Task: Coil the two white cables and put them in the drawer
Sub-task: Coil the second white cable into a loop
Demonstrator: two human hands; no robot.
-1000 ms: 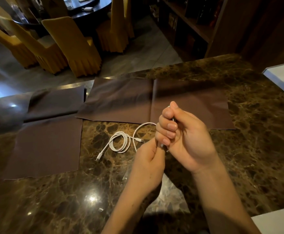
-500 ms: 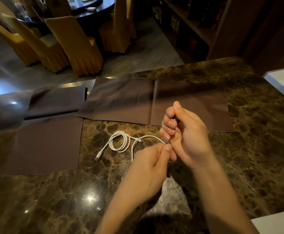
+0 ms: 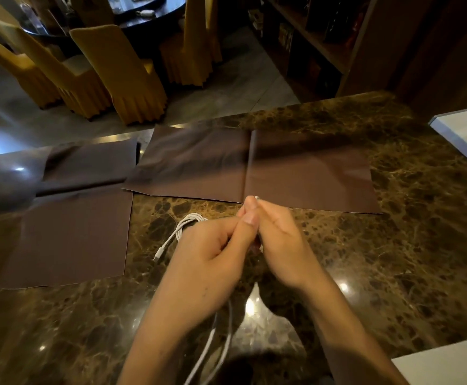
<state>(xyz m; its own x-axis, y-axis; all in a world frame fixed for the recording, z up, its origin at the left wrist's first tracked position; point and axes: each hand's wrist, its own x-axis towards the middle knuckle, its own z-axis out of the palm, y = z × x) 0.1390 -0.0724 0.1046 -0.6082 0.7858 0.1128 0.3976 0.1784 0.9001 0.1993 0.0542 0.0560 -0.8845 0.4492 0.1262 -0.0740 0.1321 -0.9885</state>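
I see a dark brown marble countertop [image 3: 393, 245] with flat brown cloths [image 3: 199, 168] on its far side, and yellow-covered chairs [image 3: 121, 73] on the floor beyond. My left hand [image 3: 212, 259] and right hand [image 3: 279, 240] meet, fingers pinched on a thin white cable [image 3: 221, 343] that loops down near me. A coiled white cable [image 3: 183, 226] lies just left of them.

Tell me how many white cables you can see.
2. The coiled cable lies on the counter beyond the left hand. The held cable is pinched between that and the right hand, looping down between the forearms. Hands could hide more.
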